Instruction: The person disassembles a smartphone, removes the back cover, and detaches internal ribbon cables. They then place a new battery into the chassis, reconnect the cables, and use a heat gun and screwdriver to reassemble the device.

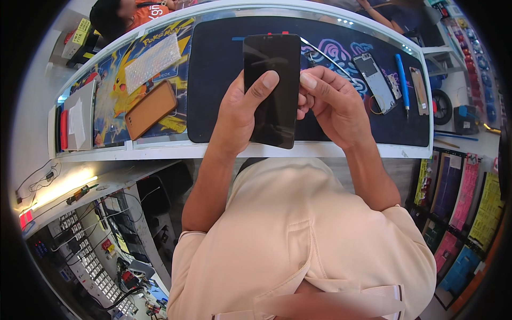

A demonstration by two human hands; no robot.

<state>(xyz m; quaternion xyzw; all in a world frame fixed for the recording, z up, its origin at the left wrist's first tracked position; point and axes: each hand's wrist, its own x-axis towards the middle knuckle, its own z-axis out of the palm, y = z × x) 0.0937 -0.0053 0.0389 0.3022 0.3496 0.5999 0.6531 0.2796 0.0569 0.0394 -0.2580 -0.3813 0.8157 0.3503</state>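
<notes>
My left hand (242, 106) grips a black phone screen panel (274, 122) with small red tabs along its top, its thumb lying on the glass. My right hand (328, 98) is closed at the panel's right edge, thumb and fingertips pinched; what they hold is too small to make out. Beneath is a black desk mat (208, 80) with a thin metal tool (330, 58). To the right lie an opened phone body (373, 80), a small part (394, 84), a blue pen-like tool (402, 80) and a narrow bronze-coloured piece (418, 90).
A brown phone case (150, 109) and bubble wrap (152, 63) lie on the left of the white-edged counter (176, 152). People (133, 16) are beyond it. A cluttered side bench (69, 197) is at lower left, racks of packaged items (458, 208) at right.
</notes>
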